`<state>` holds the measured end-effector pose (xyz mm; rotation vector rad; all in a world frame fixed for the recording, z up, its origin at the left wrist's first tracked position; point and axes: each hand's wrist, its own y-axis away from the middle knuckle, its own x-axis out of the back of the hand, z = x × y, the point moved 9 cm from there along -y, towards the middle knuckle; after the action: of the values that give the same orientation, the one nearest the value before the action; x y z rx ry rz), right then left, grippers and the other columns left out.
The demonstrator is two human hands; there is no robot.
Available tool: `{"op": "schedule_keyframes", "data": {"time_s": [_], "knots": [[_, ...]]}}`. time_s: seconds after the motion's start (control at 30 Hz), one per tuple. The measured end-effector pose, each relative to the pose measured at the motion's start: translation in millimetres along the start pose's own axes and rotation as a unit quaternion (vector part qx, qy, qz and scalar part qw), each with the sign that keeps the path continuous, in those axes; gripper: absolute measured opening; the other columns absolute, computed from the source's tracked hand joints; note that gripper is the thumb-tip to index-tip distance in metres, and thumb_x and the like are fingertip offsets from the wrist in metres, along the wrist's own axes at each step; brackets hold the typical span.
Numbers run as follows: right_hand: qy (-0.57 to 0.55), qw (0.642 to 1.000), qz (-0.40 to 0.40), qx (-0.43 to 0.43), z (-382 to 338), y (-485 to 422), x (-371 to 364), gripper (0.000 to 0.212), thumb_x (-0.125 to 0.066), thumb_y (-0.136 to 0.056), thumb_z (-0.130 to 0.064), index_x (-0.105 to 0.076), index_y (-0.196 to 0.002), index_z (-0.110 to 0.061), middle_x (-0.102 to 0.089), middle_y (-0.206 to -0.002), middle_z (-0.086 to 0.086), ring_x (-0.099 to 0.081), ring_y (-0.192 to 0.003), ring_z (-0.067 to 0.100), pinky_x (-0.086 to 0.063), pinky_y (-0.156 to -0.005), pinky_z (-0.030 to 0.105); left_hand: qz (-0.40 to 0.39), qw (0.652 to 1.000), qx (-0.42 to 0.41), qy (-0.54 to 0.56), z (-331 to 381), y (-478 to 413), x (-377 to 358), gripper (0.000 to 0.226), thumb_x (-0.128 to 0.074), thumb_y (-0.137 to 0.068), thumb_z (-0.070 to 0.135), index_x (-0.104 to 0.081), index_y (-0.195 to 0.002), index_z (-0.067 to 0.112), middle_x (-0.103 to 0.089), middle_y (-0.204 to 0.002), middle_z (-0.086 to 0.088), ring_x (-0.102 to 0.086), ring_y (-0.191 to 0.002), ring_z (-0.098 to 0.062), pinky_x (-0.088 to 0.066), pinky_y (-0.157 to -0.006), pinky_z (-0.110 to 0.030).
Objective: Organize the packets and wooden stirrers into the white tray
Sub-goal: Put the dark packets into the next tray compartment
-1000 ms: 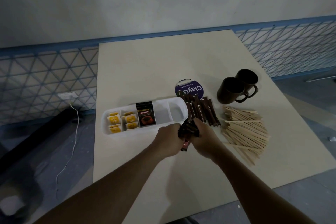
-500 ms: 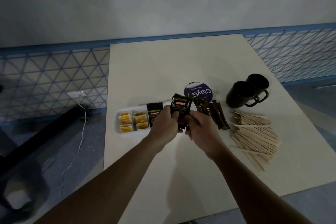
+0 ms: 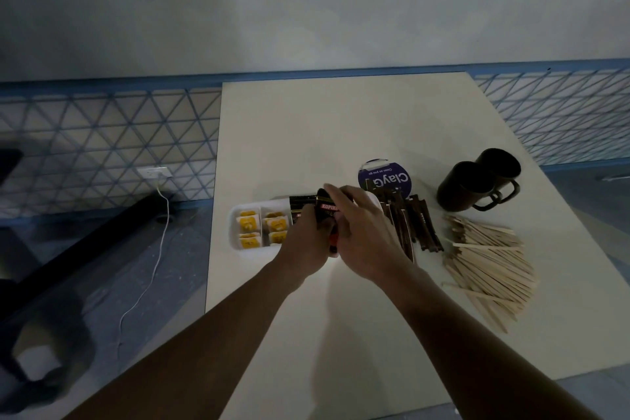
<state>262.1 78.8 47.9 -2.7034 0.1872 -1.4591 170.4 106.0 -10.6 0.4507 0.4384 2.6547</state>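
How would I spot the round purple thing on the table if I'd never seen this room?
Start at the pale table and find the two dark mugs near its right edge. Just left of them, behind the brown stick packets, lies a flat purple disc. It is the only round, purple item, with white lettering.

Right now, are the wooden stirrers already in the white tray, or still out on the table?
Still out. The wooden stirrers lie in a loose pile on the table, right of the white tray.
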Motion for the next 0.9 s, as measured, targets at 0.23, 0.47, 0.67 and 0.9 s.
{"op": "schedule_keyframes", "data": {"time_s": [0.23,0.47,0.67,0.9], "knots": [[-0.097,0.992,-0.001,-0.076,8.3,-11.0,-7.2,0.052,-0.05,-0.098,-0.009,-0.041,-0.148,-0.016,-0.055,-0.138,0.003,-0.058,-0.118,0.02,-0.044,-0.094,0.024,0.033,0.998,0.0,0.053,-2.7,0.9,18.6,0.02,-0.038,-0.103,0.012,-0.05,-0.119,0.008,-0.067,-0.102,-0.012,-0.066,-0.078,-0.021,-0.058,-0.069,-0.041],[-0.191,0.965,-0.038,-0.174,23.6,-13.1,-31.4,0.014,-0.06,-0.093,-0.019,-0.073,-0.095,-0.024,-0.072,-0.08,-0.009,-0.068,-0.078,0.016,-0.058,-0.08,0.046,0.062,0.995,0.027,0.067,-10.3,-3.2,34.5,0.021,-0.038,-0.104,0.023,-0.045,-0.12,0.011,-0.068,-0.106,-0.009,-0.072,-0.083,-0.03,-0.059,-0.08,-0.051],[-0.245,0.946,-0.035,-0.208,27.7,-23.0,-39.8,0.017,-0.067,-0.086,-0.014,-0.067,-0.072,-0.022,-0.063,-0.06,-0.008,-0.056,-0.057,0.013,-0.048,-0.057,0.035,0.046,0.995,0.032,0.082,-7.6,-5.0,40.9,0.022,-0.038,-0.105,0.026,-0.049,-0.117,0.011,-0.066,-0.108,-0.013,-0.068,-0.098,-0.031,-0.057,-0.084,-0.054],[-0.151,0.968,-0.026,-0.197,29.0,-34.7,-27.6,0.013,-0.072,-0.087,-0.017,-0.069,-0.074,-0.016,-0.071,-0.073,0.0,-0.064,-0.067,0.018,-0.047,-0.059,0.028,0.101,0.987,-0.029,-0.119,-1.2,-11.4,76.1,0.044,-0.063,-0.093,0.027,-0.048,-0.132,0.015,-0.056,-0.118,-0.008,-0.058,-0.104,-0.02,-0.05,-0.083,-0.031]]}}
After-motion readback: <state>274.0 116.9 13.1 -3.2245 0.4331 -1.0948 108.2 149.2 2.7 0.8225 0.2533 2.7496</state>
